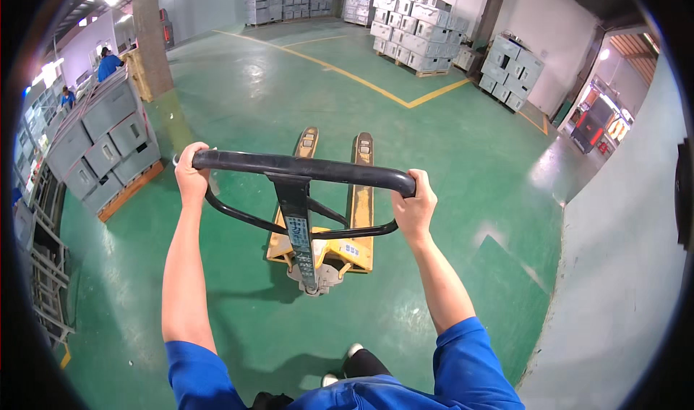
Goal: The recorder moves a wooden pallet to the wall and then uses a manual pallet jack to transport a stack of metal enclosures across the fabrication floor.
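Both of my hands grip the black handlebar of a pallet jack in front of me. My left hand is wrapped round the bar's left end, and my right hand round its right end. From the bar a dark post with a label runs down to the yellow pallet jack. Its two yellow forks point away from me over the green floor, with no load on them. The undersides of my fingers are hidden.
A pallet of stacked grey crates stands at the left beside a pillar. Further crate stacks line the far side, with another stack near the doorway. Yellow lines mark the floor. A pale wall bounds the right. A person in blue is far left.
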{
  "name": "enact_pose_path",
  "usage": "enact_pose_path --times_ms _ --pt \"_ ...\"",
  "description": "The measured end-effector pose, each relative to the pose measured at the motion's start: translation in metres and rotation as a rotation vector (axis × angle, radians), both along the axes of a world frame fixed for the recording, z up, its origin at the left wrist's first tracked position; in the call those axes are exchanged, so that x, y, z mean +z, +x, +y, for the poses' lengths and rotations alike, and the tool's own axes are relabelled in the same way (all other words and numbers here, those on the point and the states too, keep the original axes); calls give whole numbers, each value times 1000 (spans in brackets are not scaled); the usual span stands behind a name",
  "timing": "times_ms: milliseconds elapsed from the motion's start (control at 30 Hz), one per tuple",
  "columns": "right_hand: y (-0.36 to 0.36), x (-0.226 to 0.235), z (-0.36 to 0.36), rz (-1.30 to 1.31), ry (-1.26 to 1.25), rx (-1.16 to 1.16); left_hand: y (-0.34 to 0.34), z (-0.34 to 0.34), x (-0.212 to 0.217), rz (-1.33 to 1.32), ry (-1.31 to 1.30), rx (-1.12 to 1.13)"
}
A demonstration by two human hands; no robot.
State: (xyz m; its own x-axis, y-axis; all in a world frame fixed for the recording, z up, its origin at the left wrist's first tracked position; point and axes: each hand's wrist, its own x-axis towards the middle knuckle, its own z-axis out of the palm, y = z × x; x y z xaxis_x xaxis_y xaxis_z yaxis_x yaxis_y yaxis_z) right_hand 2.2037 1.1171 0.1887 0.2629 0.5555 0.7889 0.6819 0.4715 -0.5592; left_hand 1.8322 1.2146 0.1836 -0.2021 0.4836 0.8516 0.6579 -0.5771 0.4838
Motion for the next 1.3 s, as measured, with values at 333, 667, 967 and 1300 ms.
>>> enact_pose_path --times_ms 333,667,967,1300 --pt "58 -9 173 -8 81 -59 57 182 -10 -72 -82 -8" --pt "120 -15 332 29 29 -125 118 343 -13 -45 -19 -77" --pt "138 -14 448 -29 113 -269 164 522 -3 -60 -73 -221" --pt "216 -19 567 -28 113 -438 254 668 -16 -5 27 -338"
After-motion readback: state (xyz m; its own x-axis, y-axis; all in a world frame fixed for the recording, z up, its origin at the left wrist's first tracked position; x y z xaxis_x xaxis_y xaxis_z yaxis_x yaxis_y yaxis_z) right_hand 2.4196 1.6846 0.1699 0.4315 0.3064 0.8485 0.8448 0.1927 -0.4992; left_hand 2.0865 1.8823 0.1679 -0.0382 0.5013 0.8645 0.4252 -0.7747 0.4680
